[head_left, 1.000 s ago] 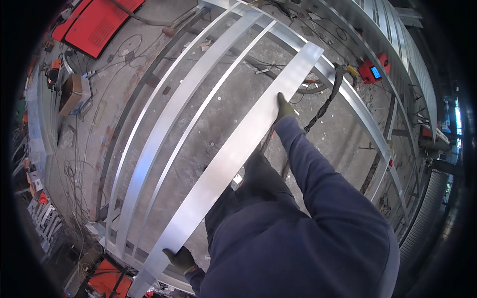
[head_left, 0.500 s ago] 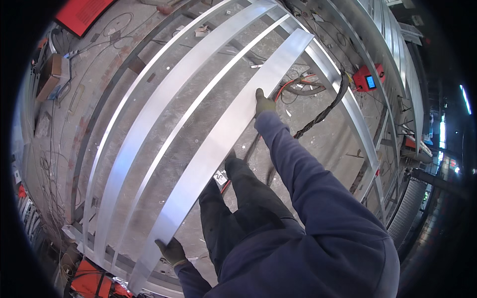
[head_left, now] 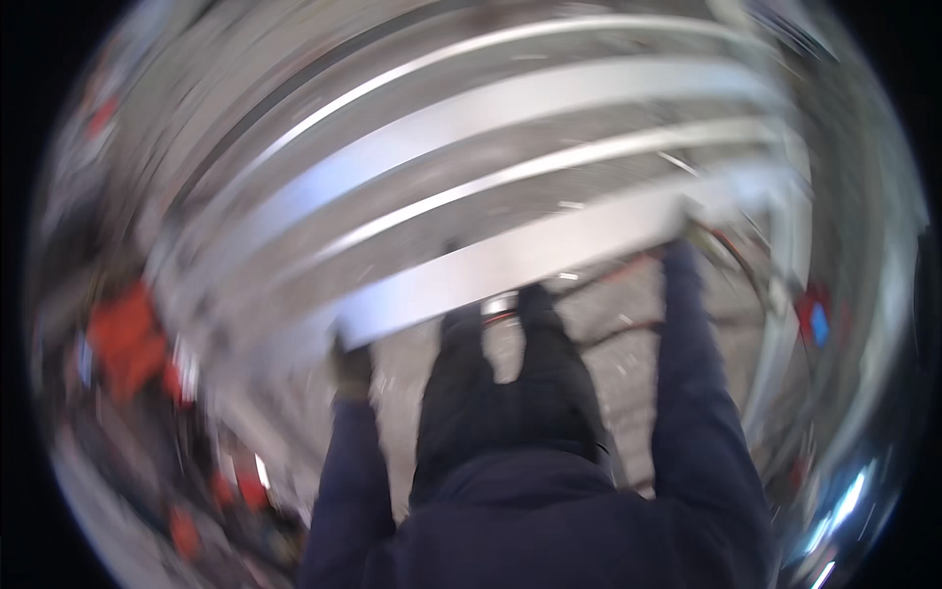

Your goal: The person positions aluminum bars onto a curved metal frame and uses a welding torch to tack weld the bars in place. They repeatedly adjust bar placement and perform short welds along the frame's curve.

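Observation:
A wide, flat silvery metal bar (head_left: 530, 250) lies across in front of me, the nearest of several bars in a metal frame. My gloved left hand (head_left: 351, 365) is closed on its near edge toward the left end. Farther along to the right, my gloved right hand (head_left: 684, 228) holds the same edge. Blur hides the single fingers of both hands. Beyond this bar run a narrow bright bar (head_left: 510, 175) and another wide bar (head_left: 471, 116).
An orange-red object (head_left: 128, 339) stands at the left, too smeared to name. At the right is a red device with a blue screen (head_left: 819, 319). A dark cable (head_left: 618, 334) trails over the floor by my legs. The frame's side rail (head_left: 797, 236) runs along the right.
My view has swung round, so the bars that ran steeply upward to the right now lie nearly across. Both hands keep hold of the same wide bar. The picture has become blurred.

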